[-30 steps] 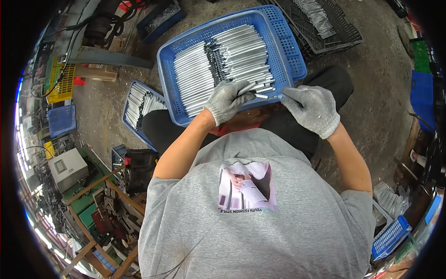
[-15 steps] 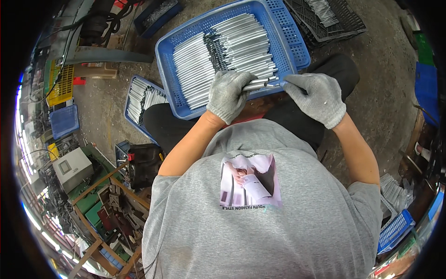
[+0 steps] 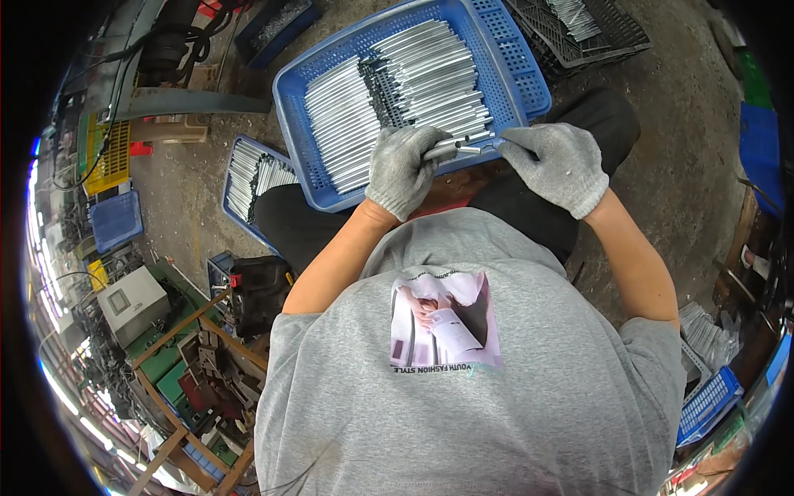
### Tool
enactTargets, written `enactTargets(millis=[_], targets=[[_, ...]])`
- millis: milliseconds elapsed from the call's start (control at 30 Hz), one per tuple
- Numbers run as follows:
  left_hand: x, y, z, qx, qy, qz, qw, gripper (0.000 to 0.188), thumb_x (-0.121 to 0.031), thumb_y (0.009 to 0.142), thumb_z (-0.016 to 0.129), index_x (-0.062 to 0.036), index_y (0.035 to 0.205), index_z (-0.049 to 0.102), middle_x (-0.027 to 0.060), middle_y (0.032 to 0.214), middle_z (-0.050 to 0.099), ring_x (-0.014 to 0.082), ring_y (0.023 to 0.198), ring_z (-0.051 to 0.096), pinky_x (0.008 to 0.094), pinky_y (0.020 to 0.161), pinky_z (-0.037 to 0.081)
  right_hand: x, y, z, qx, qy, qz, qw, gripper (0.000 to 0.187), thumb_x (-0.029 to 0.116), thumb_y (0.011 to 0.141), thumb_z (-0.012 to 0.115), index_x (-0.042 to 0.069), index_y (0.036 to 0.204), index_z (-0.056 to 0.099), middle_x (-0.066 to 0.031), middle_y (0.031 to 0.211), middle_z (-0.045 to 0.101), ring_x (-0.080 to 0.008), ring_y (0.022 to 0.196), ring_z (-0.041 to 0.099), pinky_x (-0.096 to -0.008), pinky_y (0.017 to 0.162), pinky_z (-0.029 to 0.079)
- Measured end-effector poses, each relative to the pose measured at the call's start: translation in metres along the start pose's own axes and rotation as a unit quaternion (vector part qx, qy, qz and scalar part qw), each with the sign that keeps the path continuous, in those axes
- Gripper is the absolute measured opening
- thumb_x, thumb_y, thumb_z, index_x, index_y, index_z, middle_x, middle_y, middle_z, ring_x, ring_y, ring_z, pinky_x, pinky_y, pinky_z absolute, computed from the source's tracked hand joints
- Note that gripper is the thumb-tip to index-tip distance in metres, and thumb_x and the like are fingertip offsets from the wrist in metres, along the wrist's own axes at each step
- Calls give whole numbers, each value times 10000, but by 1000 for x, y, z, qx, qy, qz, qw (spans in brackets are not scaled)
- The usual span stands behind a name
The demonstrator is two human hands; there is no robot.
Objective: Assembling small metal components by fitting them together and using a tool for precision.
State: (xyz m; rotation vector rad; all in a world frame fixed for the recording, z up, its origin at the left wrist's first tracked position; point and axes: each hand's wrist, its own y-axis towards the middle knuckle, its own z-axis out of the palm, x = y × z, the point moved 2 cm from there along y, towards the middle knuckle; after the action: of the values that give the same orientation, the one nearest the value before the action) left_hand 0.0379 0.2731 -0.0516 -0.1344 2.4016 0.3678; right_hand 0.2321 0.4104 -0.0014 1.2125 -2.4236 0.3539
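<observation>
My left hand [image 3: 403, 169], in a grey knit glove, is closed around a few short silver metal tubes [image 3: 447, 150], their open ends pointing right. My right hand [image 3: 561, 168], gloved the same way, pinches something small and bluish just beyond those ends; its kind is too small to make out. Both hands are over the near edge of a blue perforated plastic basket [image 3: 291, 136]. Inside it lie two rows of similar tubes: a left stack [image 3: 337, 124] and a right stack [image 3: 434, 70], with dark tube ends between them.
A smaller blue basket [image 3: 229, 186] of tubes stands by my left knee. Black crates [image 3: 616, 41] sit at the far right, beside another blue basket's edge [image 3: 529, 78]. On the left are a grey control box [image 3: 132, 299] and a wooden frame [image 3: 169, 331].
My right hand has shifted slightly left and up, closer to the tube ends. The tubes in my left hand sit at a slightly different angle, their ends more spread.
</observation>
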Motion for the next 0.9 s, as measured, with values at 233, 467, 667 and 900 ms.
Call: enactTargets(millis=[233,467,667,900], targets=[[12,-7,14,2,43,-5,999,243,-93,807,696,-120,1049,703,20,827,701,238,748,632,355,797,442,0,2,1,96,22,37,994,224,290,903,694,143,1020,816,-87,861,785,-322,682,700,-379,610,521],[37,16,49,93,52,-103,989,213,-186,917,669,-123,1121,679,63,883,732,302,783,670,414,778,489,-19,1,9,-24,-60,52,997,232,313,906,693,150,1022,811,-75,874,786,-317,711,708,-378,616,522],[39,23,56,83,64,-66,992,160,-102,958,626,-51,1082,714,83,905,762,291,752,706,402,697,538,-21,-4,4,-20,-72,61,995,224,311,913,691,165,1027,815,-63,831,776,-298,691,702,-371,598,508],[32,21,28,155,-99,-83,979,217,-188,980,629,-80,1162,675,89,873,752,337,731,668,430,704,508,-13,-6,-2,-45,-41,27,998,200,267,897,708,150,1021,815,-55,794,760,-284,671,690,-361,587,498]])
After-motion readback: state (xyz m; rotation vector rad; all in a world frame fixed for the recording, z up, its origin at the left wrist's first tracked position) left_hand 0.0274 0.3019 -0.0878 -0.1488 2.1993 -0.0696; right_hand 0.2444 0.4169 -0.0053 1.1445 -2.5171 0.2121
